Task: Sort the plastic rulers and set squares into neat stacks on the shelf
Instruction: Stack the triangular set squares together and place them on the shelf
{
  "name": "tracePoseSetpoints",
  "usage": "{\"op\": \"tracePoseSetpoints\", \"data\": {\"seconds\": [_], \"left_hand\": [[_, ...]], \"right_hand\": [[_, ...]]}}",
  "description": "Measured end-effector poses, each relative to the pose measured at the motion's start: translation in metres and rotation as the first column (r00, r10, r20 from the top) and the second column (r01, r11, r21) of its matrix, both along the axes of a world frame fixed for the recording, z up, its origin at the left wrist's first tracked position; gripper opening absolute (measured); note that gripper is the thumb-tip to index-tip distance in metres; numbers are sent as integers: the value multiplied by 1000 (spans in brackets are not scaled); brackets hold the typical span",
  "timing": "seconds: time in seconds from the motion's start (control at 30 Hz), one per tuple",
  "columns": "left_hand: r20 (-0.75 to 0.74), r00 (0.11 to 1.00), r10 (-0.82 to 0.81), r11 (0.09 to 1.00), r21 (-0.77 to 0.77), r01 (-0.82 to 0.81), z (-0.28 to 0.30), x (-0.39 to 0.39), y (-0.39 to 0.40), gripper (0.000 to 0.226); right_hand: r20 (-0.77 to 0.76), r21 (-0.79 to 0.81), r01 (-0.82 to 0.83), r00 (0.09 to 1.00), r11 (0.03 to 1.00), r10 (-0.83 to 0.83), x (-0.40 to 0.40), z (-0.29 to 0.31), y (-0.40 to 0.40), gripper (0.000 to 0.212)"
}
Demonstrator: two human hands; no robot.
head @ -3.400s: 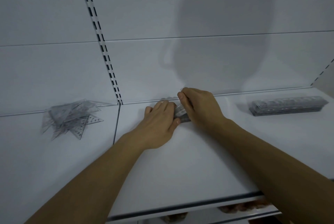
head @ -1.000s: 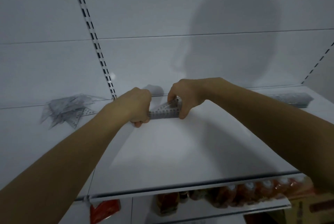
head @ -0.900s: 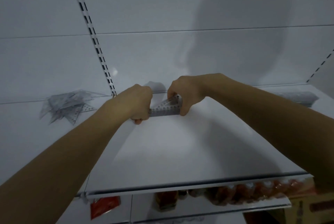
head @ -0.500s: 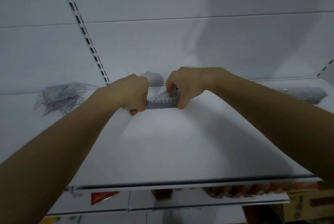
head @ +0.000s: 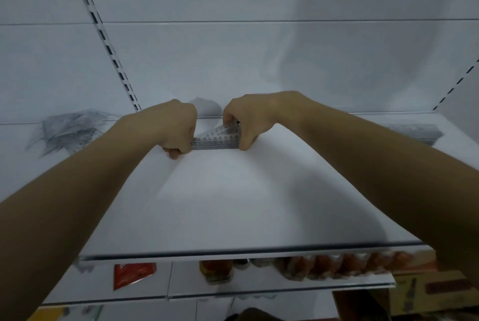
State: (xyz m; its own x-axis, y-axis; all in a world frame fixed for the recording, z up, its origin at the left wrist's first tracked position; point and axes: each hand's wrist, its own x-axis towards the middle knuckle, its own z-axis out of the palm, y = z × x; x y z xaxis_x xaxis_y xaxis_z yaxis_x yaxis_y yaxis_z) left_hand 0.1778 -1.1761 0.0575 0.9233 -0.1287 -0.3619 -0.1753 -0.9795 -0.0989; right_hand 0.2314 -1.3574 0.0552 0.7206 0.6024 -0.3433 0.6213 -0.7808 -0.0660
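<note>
A small stack of clear plastic set squares [head: 216, 139] stands on its long edge on the white shelf [head: 233, 204], near the back wall. My left hand [head: 178, 128] grips its left end with curled fingers. My right hand [head: 246, 123] pinches its right end, thumb in front. A loose heap of clear set squares [head: 67, 130] lies on the shelf at the far left. A flat stack of clear rulers [head: 412, 132] lies at the far right, partly hidden behind my right forearm.
The shelf's front edge [head: 246, 252] runs across the lower view. A lower shelf holds a red packet [head: 133, 274], a jar [head: 216, 270] and a row of orange packs [head: 344, 265]. A slotted upright [head: 103, 35] runs up the back wall.
Both hands lifted the set squares from flat on the shelf up onto their edge and still hold them there. In the last second only the camera view has shifted.
</note>
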Motion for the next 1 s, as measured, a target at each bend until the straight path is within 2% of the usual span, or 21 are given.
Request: {"op": "tracePoseSetpoints", "data": {"seconds": [0.17, 0.27, 0.33, 0.4, 0.47, 0.53, 0.67, 0.8, 0.9, 1.0], "left_hand": [[67, 998, -6, 999, -44, 9, -6, -7, 15, 30], [152, 988, 10, 990, -138, 11, -9, -17, 28, 22], [177, 984, 10, 988, -150, 17, -10, -26, 39, 39], [245, 970, 6, 985, -167, 36, -8, -36, 58, 49], [337, 941, 17, 982, -183, 48, -7, -43, 81, 56], [369, 927, 63, 982, -187, 8, -4, -49, 104, 62], [349, 928, 128, 978, -198, -61, -1, -58, 150, 76], [335, 936, 112, 985, -159, -61, 1, -64, 201, 61], [310, 948, 69, 990, -136, -27, 3, -62, 242, 60], [321, 945, 59, 984, -179, -1, -1, -58, 274, 84]], "right_hand": [[-36, 77, -33, 999, 996, 36, -2, -2, -12, 71], [-55, 125, -31, 998, 992, 38, -1, -3, -22, 84], [-38, 153, -24, 999, 988, 30, -1, 3, -29, 95], [18, 220, -24, 1000, 975, 21, -3, 16, -31, 89], [60, 284, -42, 998, 958, 26, -6, 29, -26, 70], [70, 290, -68, 996, 955, 50, -10, 37, -11, 59], [46, 211, -128, 992, 969, 121, -13, 36, 38, 56], [17, 181, -162, 987, 970, 161, -14, 32, 99, 51], [20, 214, -172, 985, 962, 172, -17, 27, 144, 47], [40, 238, -156, 988, 959, 151, -24, 19, 184, 49]]}}
